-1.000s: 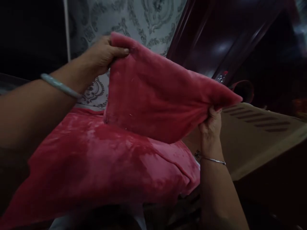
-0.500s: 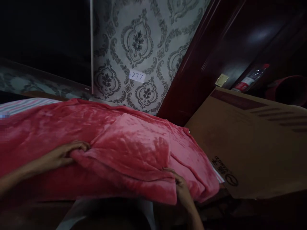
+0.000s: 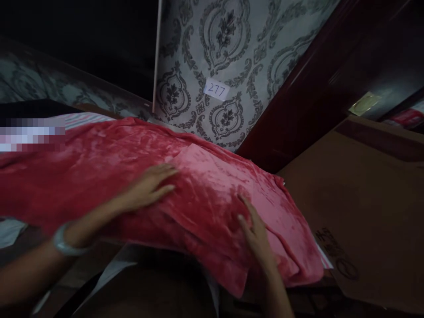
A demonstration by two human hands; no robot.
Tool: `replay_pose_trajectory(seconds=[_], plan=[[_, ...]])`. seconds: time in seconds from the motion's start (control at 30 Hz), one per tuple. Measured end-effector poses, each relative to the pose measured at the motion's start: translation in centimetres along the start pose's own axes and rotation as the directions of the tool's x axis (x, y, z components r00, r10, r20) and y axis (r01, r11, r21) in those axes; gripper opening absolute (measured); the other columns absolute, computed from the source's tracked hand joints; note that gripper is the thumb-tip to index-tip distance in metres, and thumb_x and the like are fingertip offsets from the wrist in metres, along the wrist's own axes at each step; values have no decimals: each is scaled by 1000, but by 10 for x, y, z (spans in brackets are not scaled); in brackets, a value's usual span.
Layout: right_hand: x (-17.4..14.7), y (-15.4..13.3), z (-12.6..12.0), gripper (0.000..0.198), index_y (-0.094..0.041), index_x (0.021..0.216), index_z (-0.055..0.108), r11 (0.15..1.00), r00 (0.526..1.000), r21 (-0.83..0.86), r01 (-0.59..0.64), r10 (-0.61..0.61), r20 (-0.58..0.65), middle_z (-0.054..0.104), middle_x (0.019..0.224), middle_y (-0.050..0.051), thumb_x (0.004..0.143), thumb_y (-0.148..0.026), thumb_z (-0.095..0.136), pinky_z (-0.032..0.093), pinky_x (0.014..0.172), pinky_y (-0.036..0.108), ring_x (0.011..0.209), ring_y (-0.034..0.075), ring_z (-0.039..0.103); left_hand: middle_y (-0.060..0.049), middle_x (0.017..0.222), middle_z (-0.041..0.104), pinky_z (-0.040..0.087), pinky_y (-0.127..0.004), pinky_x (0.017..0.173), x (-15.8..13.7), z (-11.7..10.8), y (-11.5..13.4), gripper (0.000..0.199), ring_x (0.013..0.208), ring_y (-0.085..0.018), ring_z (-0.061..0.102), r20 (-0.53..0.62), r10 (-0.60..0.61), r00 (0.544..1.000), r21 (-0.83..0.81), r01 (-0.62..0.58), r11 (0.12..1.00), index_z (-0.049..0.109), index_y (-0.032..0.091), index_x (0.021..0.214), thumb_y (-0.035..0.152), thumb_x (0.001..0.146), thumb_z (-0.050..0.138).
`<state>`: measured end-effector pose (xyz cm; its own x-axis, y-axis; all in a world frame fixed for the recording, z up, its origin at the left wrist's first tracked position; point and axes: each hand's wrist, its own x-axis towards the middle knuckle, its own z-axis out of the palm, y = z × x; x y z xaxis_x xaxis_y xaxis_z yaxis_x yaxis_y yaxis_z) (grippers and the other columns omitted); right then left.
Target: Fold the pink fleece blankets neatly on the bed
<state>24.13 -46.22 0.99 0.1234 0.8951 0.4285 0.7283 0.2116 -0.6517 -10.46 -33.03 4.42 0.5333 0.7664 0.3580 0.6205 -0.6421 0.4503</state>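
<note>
A plush pink-red blanket [image 3: 92, 163] is spread over the surface in front of me, with a folded layer across its middle and its front edge hanging down. My left hand [image 3: 150, 187] lies on the blanket left of the folded layer, fingers stretched out and thumb apart. On the right part of the fold rests my right hand [image 3: 253, 229], its fingers also spread against the cloth. Neither hand grips anything. A pale bangle [image 3: 64, 240] circles my left wrist.
At the right stands a large cardboard box [image 3: 331, 190], with a bottle [image 3: 406, 117] lying on top. Striped cloth [image 3: 82, 118] shows under the blanket at the far left. Behind are a patterned wall with a paper label [image 3: 217, 89] and a dark screen [image 3: 82, 44].
Both hands have let go of the blanket's front edge and moved up onto the fold, fingers now spread. The front edge hangs lower. The camera view has shifted left.
</note>
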Motion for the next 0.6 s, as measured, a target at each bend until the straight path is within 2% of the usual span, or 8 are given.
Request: replay_pose_trajectory(seconds=[0.07,0.13,0.17,0.23,0.37,0.43,0.53,0.6], plan=[[16,-21,38,62,-26,155,41,969,961,-159,191,-152,229,36,162,8,96,-44,52,23,123,58,153,28,27,-11,162,36,16,-55,126,3,34,18,68,153,-30,27,96,98,991,123,-110,986,45,23,152,57,93,48],[19,-34,71,66,-29,158,35,900,887,-292,323,-180,425,27,166,5,96,-42,54,17,123,61,156,30,17,-10,164,33,11,-59,126,-1,62,22,73,154,-32,23,154,105,982,206,-136,969,40,26,154,58,90,53],[17,-36,82,67,-30,158,33,871,863,-336,357,-171,475,23,167,3,96,-42,53,16,123,63,156,30,14,-9,164,33,11,-59,126,-6,72,19,74,154,-32,23,153,93,984,233,-127,964,39,28,155,59,90,54],[8,-36,95,67,-34,159,30,841,846,-386,379,-145,514,18,168,0,97,-42,52,15,123,64,156,31,11,-8,163,36,12,-59,125,-20,86,7,73,153,-32,25,108,63,992,274,-90,958,39,31,155,60,90,54],[-7,-25,85,66,-37,159,26,859,839,-364,361,-129,529,17,168,-2,98,-37,51,17,123,62,156,30,13,-9,161,38,15,-60,124,-45,86,-17,69,152,-33,29,-17,-15,1000,345,20,938,44,32,152,62,90,51],[-7,-18,70,66,-37,158,29,880,809,-299,368,-146,569,22,167,-1,97,-37,53,21,123,62,155,31,19,-12,160,39,18,-61,123,-51,76,-20,70,150,-35,32,-46,-68,997,356,79,931,51,28,148,64,88,52],[8,-5,44,59,-39,150,46,913,744,-123,390,-233,626,47,156,2,94,-42,59,39,116,56,142,31,46,-14,150,53,28,-60,120,-46,53,-11,62,142,-35,45,-28,-148,989,321,149,935,63,24,137,63,90,49],[32,2,35,49,-37,145,55,920,757,-58,388,-282,590,62,142,4,96,-43,55,50,107,51,128,28,61,-13,137,64,31,-58,120,-33,37,3,55,132,-32,56,-22,-196,980,285,194,939,67,24,130,57,94,43]])
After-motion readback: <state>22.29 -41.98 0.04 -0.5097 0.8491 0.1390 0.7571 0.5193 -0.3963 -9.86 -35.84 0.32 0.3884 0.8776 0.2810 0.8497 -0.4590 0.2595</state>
